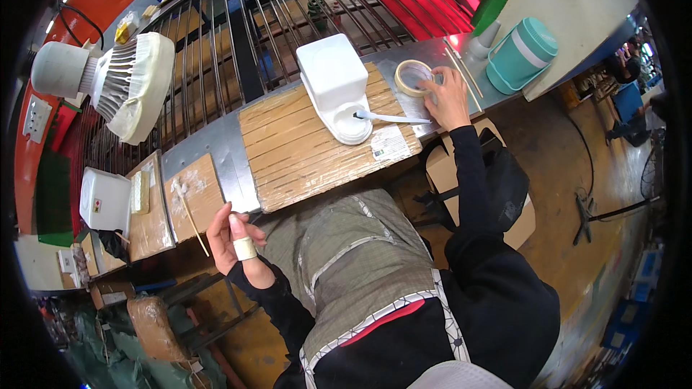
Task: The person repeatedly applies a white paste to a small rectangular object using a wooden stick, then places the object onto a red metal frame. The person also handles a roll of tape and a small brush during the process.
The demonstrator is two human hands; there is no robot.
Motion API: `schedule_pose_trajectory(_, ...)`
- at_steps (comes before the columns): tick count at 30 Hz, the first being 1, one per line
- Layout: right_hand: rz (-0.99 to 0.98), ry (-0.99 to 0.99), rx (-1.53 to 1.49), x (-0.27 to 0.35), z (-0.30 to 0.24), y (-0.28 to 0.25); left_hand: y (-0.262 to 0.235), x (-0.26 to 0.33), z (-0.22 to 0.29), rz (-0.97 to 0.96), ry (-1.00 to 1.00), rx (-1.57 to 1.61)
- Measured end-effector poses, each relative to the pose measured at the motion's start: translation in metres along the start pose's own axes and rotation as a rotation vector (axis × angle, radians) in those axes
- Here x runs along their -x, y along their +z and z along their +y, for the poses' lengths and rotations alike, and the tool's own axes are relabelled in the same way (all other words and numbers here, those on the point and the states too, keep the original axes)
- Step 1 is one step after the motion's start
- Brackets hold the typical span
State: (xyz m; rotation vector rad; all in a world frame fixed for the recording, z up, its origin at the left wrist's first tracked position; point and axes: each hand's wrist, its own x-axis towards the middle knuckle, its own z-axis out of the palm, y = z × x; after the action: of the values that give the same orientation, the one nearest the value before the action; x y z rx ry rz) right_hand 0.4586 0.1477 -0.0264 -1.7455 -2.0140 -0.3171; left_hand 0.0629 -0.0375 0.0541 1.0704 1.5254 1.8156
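Note:
My right hand (pixel 448 99) is at the right end of the bench, its fingers closed on the near rim of a roll of masking tape (pixel 401 81). Left of it, a white housing (pixel 333 68) with a boxy body and a rounded end stands on a tape-covered cardboard board (pixel 288 162). From a hole in that rounded end, a white strip (pixel 395 118) sticks out to the right. My left hand (pixel 241 239) hovers off the bench's front edge, fingers loosely bent and apart, holding nothing. A band of pale tape (pixel 245 248) circles its thumb.
Two thin sticks (pixel 465 75) and a teal jug (pixel 520 56) occupy the bench's right end. Behind runs a metal bar rack (pixel 252 21). A large fan-like lamp (pixel 133 86) juts in at left, above a stick (pixel 191 220) on another board and a white box (pixel 103 198).

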Motion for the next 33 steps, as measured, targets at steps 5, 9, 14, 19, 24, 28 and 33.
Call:
schedule_pose_trajectory(5, 0.079, -0.052, -0.150, -0.010, -0.034, -0.047, 0.004, 0.000, 0.009, -0.010, -0.019, -0.025)
schedule_pose_trajectory(9, -0.121, -0.104, -0.657, 0.001, -0.078, -0.111, 0.024, -0.004, 0.017, -0.199, 0.009, -0.025)
schedule_pose_trajectory(14, -0.239, -0.317, -0.979, 0.009, -0.140, -0.134, 0.048, -0.015, 0.034, -0.373, 0.426, -0.247)
schedule_pose_trajectory(19, -0.273, -0.508, -1.120, 0.004, -0.196, -0.134, 0.031, -0.025, 0.045, -0.328, 0.389, -0.164)
schedule_pose_trajectory(24, -0.284, -0.644, -1.086, -0.002, -0.223, -0.133, 0.003, -0.017, 0.042, -0.174, 0.332, -0.089)
schedule_pose_trajectory(28, -0.288, -0.658, -1.095, 0.001, -0.239, -0.126, -0.003, -0.015, 0.035, -0.061, 0.433, -0.092)
schedule_pose_trajectory(33, -0.363, -0.642, -1.160, 0.009, -0.249, -0.125, 0.000, -0.014, 0.027, 0.102, 0.451, -0.130)
